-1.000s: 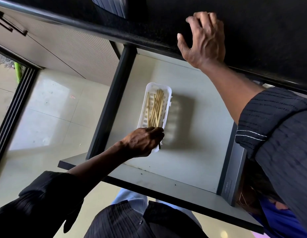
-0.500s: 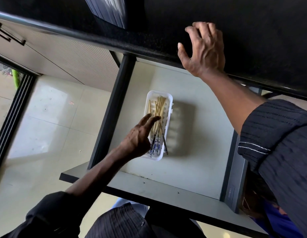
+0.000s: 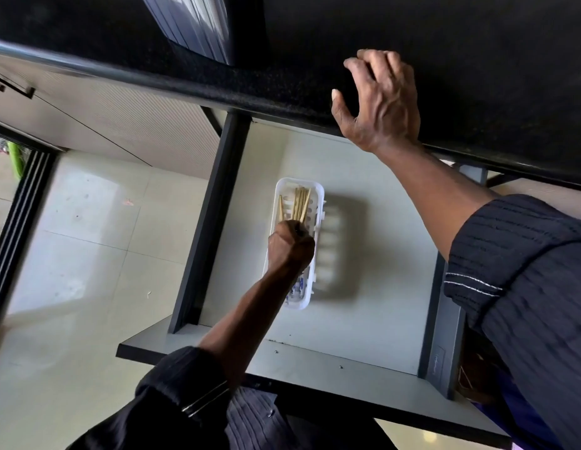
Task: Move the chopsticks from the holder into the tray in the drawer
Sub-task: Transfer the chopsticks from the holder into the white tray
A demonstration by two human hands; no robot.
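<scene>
A white slotted tray [image 3: 299, 182] lies in the open drawer [image 3: 380, 254], left of its middle. Several light wooden chopsticks [image 3: 300, 204] lie lengthwise in it, their blue-patterned ends near the tray's front. My left hand [image 3: 290, 246] is down in the tray, curled into a fist around the middle of the chopsticks and hiding that part of them. My right hand [image 3: 380, 102] rests on the black countertop [image 3: 217, 82] above the drawer, fingers apart, holding nothing.
A grey ribbed object [image 3: 198, 27] stands on the counter at the top, cut off by the frame. The drawer's dark left side wall [image 3: 211, 216] and front panel [image 3: 315, 362] frame the tray. Pale floor tiles [image 3: 88, 238] lie to the left.
My left hand moved from the tray's front end up over its middle, first with fingers stretched out on the chopsticks, now curled into a fist on them. The right hand stayed on the counter.
</scene>
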